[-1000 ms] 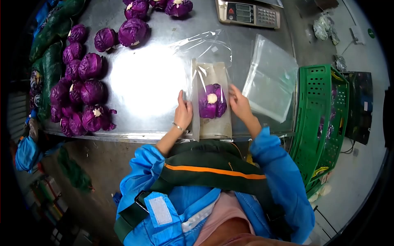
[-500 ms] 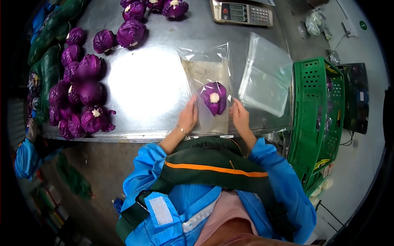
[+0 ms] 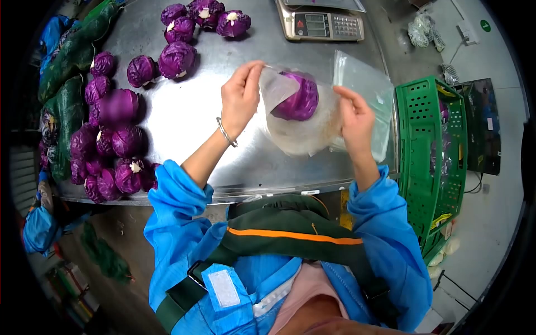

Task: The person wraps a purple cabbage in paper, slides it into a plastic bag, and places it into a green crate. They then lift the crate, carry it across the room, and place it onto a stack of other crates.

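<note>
Between my hands a clear plastic bag (image 3: 301, 142) is lifted, with a red cabbage (image 3: 301, 100) inside it. My left hand (image 3: 241, 95) pinches the upper left corner of the bag, fingers closed. On the other side, my right hand (image 3: 356, 114) grips the bag's upper right edge between thumb and fingers. Beside and partly behind my right hand lies a stack of flat clear bags (image 3: 365, 84) on the metal table (image 3: 190, 117).
Several loose red cabbages (image 3: 127, 139) crowd the table's left side, others (image 3: 177, 60) lie toward the back. A digital scale (image 3: 321, 25) stands at the back right. Green net sacks (image 3: 68, 117) line the left edge; a green crate (image 3: 416, 151) stands right of the table.
Both hands have risen away from the table's front edge, bringing the bagged cabbage up and turning it over. The stem end no longer faces me. The view has shifted slightly.
</note>
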A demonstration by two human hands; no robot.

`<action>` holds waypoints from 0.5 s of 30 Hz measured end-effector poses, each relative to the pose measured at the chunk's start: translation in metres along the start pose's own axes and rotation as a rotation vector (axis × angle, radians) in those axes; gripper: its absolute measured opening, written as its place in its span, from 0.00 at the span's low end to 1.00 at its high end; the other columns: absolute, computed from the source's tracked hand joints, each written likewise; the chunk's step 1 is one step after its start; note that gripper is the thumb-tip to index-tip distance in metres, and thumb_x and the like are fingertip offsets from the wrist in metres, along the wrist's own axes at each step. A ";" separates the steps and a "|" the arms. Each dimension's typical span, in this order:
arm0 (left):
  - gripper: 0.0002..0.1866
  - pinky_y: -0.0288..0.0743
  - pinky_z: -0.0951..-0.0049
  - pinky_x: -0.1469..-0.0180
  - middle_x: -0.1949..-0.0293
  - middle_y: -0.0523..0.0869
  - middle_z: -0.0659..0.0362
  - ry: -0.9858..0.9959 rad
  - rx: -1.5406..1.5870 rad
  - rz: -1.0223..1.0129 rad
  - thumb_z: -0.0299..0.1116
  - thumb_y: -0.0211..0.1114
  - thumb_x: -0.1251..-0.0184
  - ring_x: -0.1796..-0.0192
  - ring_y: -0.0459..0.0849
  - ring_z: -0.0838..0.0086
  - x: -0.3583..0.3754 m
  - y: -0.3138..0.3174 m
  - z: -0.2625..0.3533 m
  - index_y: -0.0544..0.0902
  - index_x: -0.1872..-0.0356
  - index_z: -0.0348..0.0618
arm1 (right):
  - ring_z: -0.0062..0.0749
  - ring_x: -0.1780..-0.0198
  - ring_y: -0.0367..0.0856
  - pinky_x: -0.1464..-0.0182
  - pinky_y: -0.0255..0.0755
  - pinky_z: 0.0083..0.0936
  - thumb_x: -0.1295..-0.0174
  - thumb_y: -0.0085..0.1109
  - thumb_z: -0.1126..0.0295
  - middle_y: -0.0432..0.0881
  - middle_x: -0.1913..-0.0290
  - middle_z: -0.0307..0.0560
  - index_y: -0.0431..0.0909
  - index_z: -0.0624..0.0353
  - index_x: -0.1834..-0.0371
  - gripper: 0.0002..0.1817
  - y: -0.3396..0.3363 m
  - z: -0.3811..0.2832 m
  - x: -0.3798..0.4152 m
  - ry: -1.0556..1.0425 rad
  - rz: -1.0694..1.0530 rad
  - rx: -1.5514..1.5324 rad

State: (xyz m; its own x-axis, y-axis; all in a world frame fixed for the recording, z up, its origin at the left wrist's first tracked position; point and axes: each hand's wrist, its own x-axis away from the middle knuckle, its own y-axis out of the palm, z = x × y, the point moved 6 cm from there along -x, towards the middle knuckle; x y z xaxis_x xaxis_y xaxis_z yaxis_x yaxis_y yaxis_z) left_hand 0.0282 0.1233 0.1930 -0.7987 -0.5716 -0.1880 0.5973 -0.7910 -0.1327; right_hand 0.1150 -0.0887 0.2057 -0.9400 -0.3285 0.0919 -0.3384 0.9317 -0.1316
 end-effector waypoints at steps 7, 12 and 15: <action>0.11 0.56 0.85 0.85 0.86 0.69 0.68 -0.184 0.047 -0.103 0.32 0.51 0.30 0.87 0.64 0.89 -0.004 0.003 -0.008 0.79 0.56 0.37 | 0.10 0.79 0.69 0.77 0.62 0.11 0.37 0.50 0.76 0.76 0.78 0.33 0.76 0.59 0.50 0.13 -0.010 0.013 -0.004 -0.002 0.048 -0.041; 0.11 0.57 0.83 0.84 0.87 0.69 0.71 -0.447 -0.086 -0.443 0.33 0.53 0.31 0.87 0.62 0.89 0.027 -0.009 -0.026 0.79 0.54 0.41 | 0.16 0.70 0.77 0.65 0.68 0.10 0.40 0.53 0.78 0.81 0.68 0.42 0.75 0.56 0.48 0.17 -0.034 0.026 0.002 0.114 -0.116 0.171; 0.10 0.59 0.81 0.84 0.86 0.70 0.67 -0.176 -0.240 -0.406 0.33 0.55 0.32 0.87 0.64 0.86 0.044 -0.001 -0.017 0.79 0.56 0.41 | 0.33 0.47 0.74 0.47 0.64 0.37 0.45 0.58 0.73 0.80 0.59 0.44 0.75 0.53 0.47 0.19 -0.016 -0.045 0.035 -0.648 -0.155 0.642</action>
State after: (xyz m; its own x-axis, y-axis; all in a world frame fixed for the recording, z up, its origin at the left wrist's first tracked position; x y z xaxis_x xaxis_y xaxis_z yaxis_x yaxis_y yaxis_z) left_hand -0.0064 0.1033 0.1681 -0.9580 -0.2723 0.0899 0.2187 -0.8965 -0.3853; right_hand 0.0893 -0.1080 0.2549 -0.6564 -0.6454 -0.3907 -0.2395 0.6693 -0.7034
